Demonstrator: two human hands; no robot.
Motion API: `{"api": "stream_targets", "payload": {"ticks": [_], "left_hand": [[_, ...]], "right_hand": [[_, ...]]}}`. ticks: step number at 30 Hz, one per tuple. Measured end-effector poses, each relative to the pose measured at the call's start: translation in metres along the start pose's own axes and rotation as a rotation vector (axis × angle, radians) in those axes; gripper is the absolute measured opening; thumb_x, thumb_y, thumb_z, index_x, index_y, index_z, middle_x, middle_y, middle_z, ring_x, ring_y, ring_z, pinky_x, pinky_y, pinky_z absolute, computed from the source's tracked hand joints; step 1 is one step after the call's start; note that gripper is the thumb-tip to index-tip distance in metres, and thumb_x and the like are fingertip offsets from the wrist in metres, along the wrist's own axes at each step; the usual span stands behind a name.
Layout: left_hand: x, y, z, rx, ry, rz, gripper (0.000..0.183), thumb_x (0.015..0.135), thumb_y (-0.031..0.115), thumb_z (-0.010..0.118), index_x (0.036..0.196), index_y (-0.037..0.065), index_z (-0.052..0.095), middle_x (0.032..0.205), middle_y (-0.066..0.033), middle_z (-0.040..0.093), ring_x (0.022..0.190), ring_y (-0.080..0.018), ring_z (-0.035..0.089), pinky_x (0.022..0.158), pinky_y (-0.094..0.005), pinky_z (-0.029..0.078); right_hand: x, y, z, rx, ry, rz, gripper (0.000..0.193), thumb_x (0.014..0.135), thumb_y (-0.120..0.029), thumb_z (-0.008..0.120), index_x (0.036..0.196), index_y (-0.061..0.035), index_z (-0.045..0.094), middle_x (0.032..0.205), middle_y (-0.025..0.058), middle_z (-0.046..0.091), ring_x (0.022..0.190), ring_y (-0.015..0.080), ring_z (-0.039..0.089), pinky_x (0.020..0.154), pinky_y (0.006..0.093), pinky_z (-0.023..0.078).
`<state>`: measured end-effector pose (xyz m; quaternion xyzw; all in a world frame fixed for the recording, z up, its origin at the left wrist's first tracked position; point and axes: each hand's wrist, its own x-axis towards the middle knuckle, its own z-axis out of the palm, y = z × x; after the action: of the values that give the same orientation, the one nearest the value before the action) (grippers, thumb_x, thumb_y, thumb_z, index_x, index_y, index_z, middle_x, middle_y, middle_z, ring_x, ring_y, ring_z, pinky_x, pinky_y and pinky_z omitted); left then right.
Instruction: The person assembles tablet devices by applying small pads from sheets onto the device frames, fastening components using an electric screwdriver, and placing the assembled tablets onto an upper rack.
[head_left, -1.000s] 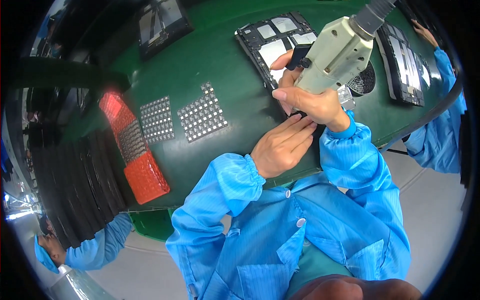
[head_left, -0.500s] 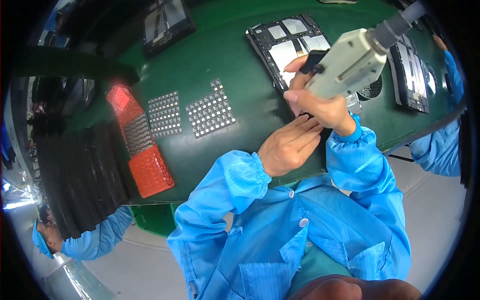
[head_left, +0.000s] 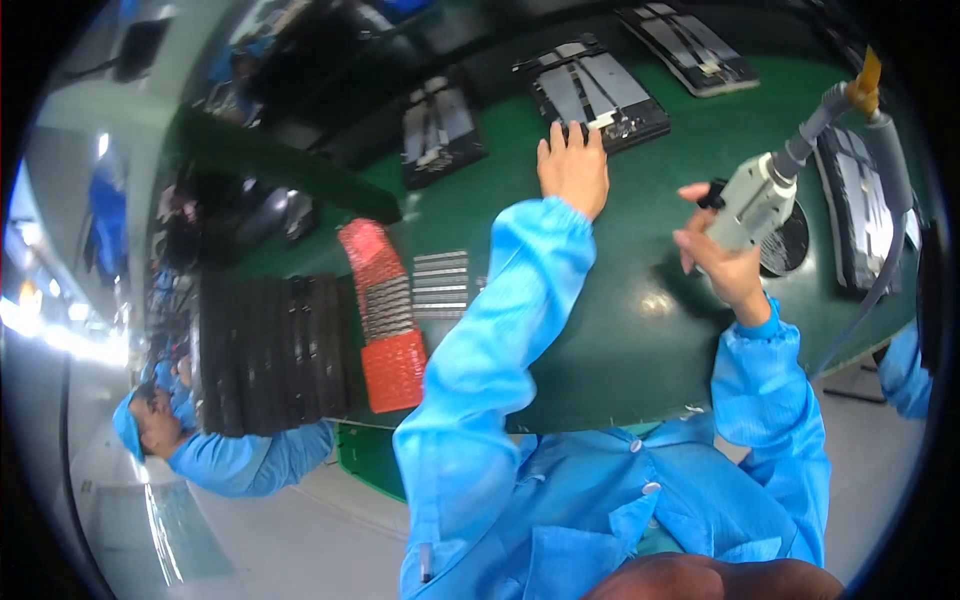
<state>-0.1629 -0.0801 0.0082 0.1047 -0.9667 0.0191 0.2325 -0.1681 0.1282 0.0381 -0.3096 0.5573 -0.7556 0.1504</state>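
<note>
My left hand (head_left: 575, 172) reaches far forward, its fingers stretched out over the near edge of a flat, dark-framed device (head_left: 612, 84) that looks like an opened tablet with grey panels inside. At the right, my right hand (head_left: 728, 268) is wrapped round a pale, thick-bodied electric screwdriver (head_left: 742, 205) with a grey cable end. The tool is held above the green table (head_left: 610, 330), and its tip is hidden. Close by the right hand is a round dish (head_left: 786, 242) of small dark pieces, partly covered by the screwdriver.
Similar opened devices lie at far left (head_left: 441, 130), far right (head_left: 690, 48) and right (head_left: 857, 200). A red bubble-wrap strip (head_left: 392, 372) and a sheet of small parts (head_left: 441, 285) sit left. Beyond stand stacked black slabs (head_left: 270, 350). Another person (head_left: 245, 455) is at lower left.
The device has moved away to the far side of the table with my left hand. My right hand has drawn off it with the screwdriver. The view has shifted too.
</note>
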Motion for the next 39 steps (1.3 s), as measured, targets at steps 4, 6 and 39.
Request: {"api": "stream_targets", "payload": {"ticks": [4, 6, 39], "left_hand": [[0.040, -0.031, 0.013, 0.149, -0.235, -0.324, 0.038, 0.078, 0.013, 0.055, 0.114, 0.002, 0.050, 0.114, -0.0177, 0.053, 0.111, -0.0338, 0.049, 0.085, -0.0467, 0.044], [0.053, -0.061, 0.022, -0.107, -0.467, -0.425, 0.036, 0.068, 0.012, 0.061, 0.103, 0.004, 0.059, 0.113, -0.0192, 0.053, 0.095, -0.0339, 0.058, 0.083, -0.0393, 0.049], [0.058, -0.171, -0.070, 0.419, -0.006, -0.369, 0.026, 0.064, 0.019, 0.062, 0.088, 0.009, 0.064, 0.086, -0.0109, 0.064, 0.081, -0.0269, 0.062, 0.080, -0.0407, 0.039]], "right_hand": [[0.001, 0.022, -0.003, -0.031, -0.005, 0.030, 0.045, 0.075, -0.002, 0.067, 0.115, 0.0039, 0.047, 0.062, -0.0026, 0.046, 0.049, 0.0064, 0.045, 0.044, 0.0204, 0.036], [0.000, 0.029, -0.007, -0.068, -0.014, 0.005, 0.042, 0.077, -0.003, 0.063, 0.116, 0.0031, 0.047, 0.063, -0.0028, 0.045, 0.051, 0.0057, 0.044, 0.045, 0.0192, 0.035], [0.000, 0.045, -0.009, -0.087, -0.073, 0.004, 0.038, 0.080, 0.001, 0.059, 0.115, 0.0025, 0.045, 0.063, -0.0004, 0.045, 0.050, 0.0061, 0.043, 0.043, 0.0178, 0.035]]}}
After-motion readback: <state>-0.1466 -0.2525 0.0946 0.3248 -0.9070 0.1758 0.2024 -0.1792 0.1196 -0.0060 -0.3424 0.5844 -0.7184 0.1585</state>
